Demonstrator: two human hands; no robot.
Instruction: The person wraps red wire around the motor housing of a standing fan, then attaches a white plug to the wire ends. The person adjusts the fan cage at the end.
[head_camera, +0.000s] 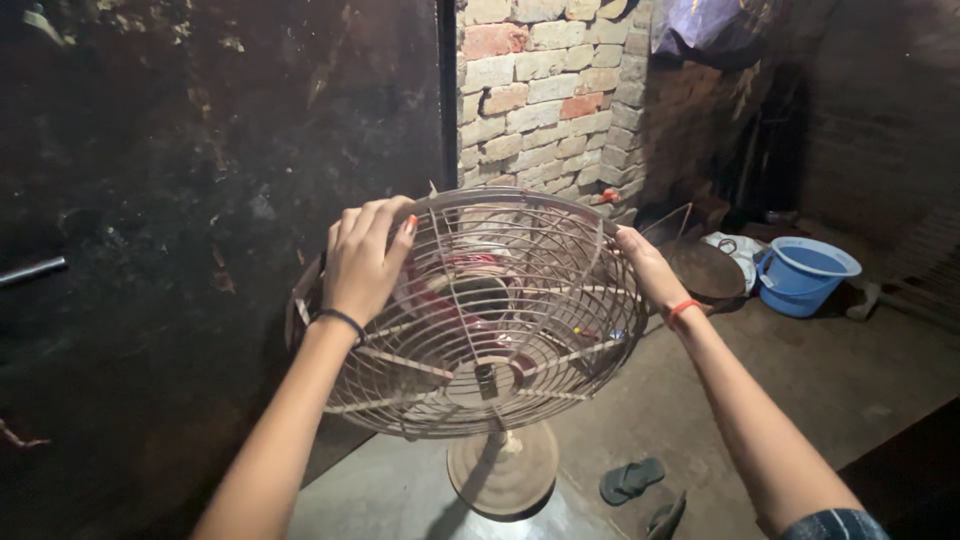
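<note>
1. Dim brick-walled room, concrete floor (800, 390); dark metal door (200, 250) at left.
2. Left hand (365, 260) spread over wire fan guard (480, 320), gripping upper-left rim.
3. Guard between both hands, above round fan base (503, 470).
4. Right hand (645, 265) clasping right rim.
5. Sandals (632, 480), blue bucket (805, 275) farther right; open floor between.

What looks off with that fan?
The fan guard is tipped to face upward rather than forward, held at its rim by the left hand and right hand. Its wires look worn. One sandal lies beside the base.
</note>
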